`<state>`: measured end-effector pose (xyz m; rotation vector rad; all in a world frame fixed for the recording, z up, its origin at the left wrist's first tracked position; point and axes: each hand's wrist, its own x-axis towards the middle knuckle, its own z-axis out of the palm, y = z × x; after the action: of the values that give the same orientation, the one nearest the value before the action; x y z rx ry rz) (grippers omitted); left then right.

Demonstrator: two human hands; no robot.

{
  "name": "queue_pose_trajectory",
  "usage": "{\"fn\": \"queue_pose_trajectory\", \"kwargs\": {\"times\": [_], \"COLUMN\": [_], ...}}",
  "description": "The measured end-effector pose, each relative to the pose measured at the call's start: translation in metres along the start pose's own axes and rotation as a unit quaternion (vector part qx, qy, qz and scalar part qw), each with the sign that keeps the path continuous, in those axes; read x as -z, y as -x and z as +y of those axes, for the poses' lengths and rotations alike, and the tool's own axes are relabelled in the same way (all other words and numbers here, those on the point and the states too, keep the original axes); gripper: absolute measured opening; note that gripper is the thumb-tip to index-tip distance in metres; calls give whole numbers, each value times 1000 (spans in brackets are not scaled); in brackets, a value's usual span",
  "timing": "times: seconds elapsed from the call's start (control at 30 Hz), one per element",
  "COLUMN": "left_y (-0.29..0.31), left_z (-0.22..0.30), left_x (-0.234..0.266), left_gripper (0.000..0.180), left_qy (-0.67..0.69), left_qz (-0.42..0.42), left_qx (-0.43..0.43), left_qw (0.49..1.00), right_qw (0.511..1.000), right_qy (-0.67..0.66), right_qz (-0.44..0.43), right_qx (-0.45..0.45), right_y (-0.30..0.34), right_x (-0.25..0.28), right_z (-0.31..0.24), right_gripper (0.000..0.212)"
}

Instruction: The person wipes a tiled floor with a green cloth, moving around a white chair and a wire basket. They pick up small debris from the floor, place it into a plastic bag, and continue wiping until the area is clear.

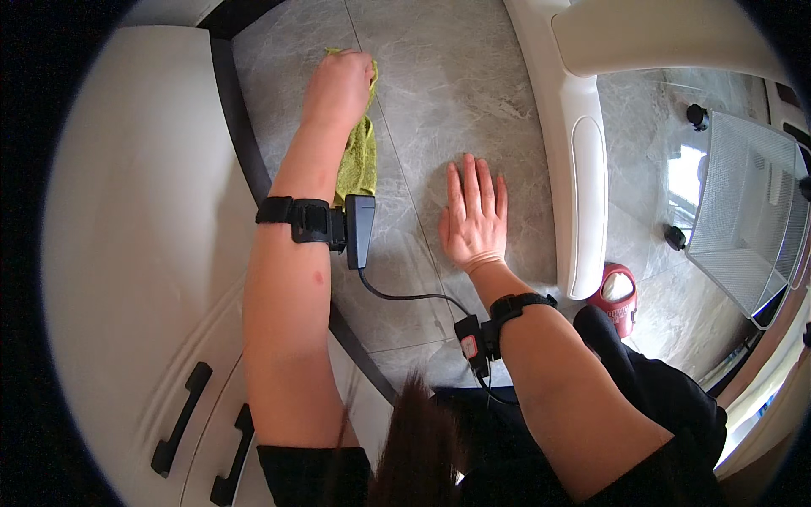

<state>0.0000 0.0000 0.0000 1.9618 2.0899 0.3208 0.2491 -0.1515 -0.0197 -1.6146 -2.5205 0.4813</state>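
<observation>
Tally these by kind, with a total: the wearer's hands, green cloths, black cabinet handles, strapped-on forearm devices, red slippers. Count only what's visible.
Hands, left hand and right hand: 2
Green cloth: 1
Black cabinet handles: 2
Strapped-on devices: 2
Red slipper: 1
Total: 8

A rumpled yellow-green cloth (359, 160) lies on the grey-tiled floor (456, 93).

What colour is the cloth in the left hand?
The cloth in the left hand is yellow-green; it shows in the head view.
</observation>
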Motion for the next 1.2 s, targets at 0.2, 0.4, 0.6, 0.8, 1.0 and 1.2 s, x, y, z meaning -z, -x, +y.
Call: {"fn": "queue_pose_trajectory", "kwargs": {"times": [0.2, 0.4, 0.6, 0.8, 1.0, 1.2], "left_y": [9, 3, 9, -1, 3, 1], "left_z": [8, 2, 13, 3, 8, 5], "left_x": [5, 1, 6, 10, 5, 10], "left_gripper": [10, 10, 8, 10, 10, 12], "left_qy": [-22, 44, -22, -4, -10, 24], "left_qz": [89, 74, 106, 64, 81, 63], "left_qx": [7, -38, -7, -32, -2, 8], "left_qw": [996, 996, 994, 997, 997, 998], "right_qw": [1000, 1000, 1000, 1000, 1000, 1000], "right_qy": [-13, -24, -6, -1, -14, -5], "right_qz": [1, -14, 0, -1, 7, 11], "right_qx": [-3, -5, -2, -2, -1, 0], "right_y": [-2, -1, -3, -2, -2, -2], "right_x": [4, 4, 5, 2, 3, 2], "right_z": [-4, -2, -3, -2, -3, -2], "right_gripper": [73, 72, 73, 72, 73, 73]}}
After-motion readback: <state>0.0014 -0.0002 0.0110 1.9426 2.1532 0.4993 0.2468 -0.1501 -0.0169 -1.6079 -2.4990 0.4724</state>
